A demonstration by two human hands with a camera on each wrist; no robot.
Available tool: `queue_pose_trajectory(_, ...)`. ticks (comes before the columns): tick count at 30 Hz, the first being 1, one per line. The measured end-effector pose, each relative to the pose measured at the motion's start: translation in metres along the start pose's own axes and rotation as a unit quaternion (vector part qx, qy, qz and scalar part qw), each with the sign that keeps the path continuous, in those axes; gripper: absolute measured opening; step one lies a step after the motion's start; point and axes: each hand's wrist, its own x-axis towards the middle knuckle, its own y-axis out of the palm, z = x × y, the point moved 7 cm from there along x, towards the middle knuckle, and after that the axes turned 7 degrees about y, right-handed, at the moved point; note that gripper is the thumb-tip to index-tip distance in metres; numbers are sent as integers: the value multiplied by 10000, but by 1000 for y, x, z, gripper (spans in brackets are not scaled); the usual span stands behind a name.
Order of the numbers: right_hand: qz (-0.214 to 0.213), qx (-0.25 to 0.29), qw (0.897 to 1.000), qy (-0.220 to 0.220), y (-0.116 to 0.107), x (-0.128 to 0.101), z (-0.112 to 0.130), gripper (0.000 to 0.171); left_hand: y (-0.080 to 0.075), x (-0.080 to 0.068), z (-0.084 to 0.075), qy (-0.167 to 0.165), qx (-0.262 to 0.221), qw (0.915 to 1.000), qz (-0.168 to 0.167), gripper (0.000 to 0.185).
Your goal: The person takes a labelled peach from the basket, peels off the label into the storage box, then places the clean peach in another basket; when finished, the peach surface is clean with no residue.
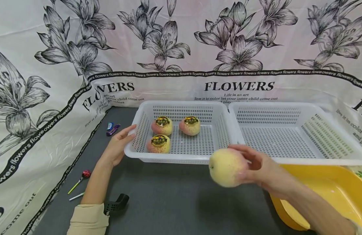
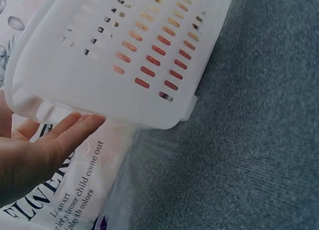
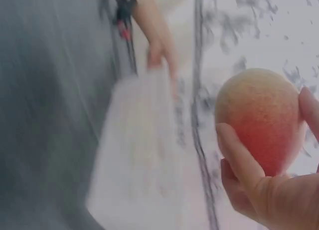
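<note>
Two white slotted baskets stand side by side on a dark grey table, against a cloth printed with lilies and the word FLOWERS. The left basket point(image 1: 219, 130) holds three peaches point(image 1: 161, 125), each topped with a round gold-and-black sticker: two along the back and one nearer the front left corner. The right basket point(image 1: 339, 137) touches it along one side. A yellow tub point(image 1: 345, 189) sits in front of the right basket, at the table's right edge, partly behind the person's right forearm.

The right hand point(image 1: 261, 169) holds a fourth peach point(image 1: 226, 167), pale yellow with a red blush, above the table just in front of the left basket's front right corner; the fingers and thumb are curled round the fruit, as the right wrist view also shows. The left hand point(image 1: 119, 145) rests against the left basket's left rim, fingers straight and relaxed, grasping nothing; in the left wrist view the fingertips lie just under the rim's corner.

To the left on the table lie two small wrapped sweets point(image 1: 112, 128) near the cloth, a red lollipop point(image 1: 81, 178) and a white stick point(image 1: 76, 196), well apart from the baskets.
</note>
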Motion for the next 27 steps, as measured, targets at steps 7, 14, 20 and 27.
queue_pose_trajectory(7, -968, -34, 9949, -279, -85, 13, 42, 44, 1, 1, 2, -156, -177, 9997, 31, 52)
queue_pose_trajectory(14, -1751, -316, 9824, 570, -145, 35, 41, 52, 2, 2, 0, 109, -174, 9997, 143, 52)
queue_pose_trajectory(20, -1854, -580, 9747, 1102, -176, 57, 21, 56, 1, 1, -1, 102, -184, 9997, 142, 53)
queue_pose_trajectory(27, -1899, -751, 9685, 1429, -195, 73, -3, 67, 1, -1, 2, 38, -309, 9995, 98, 54)
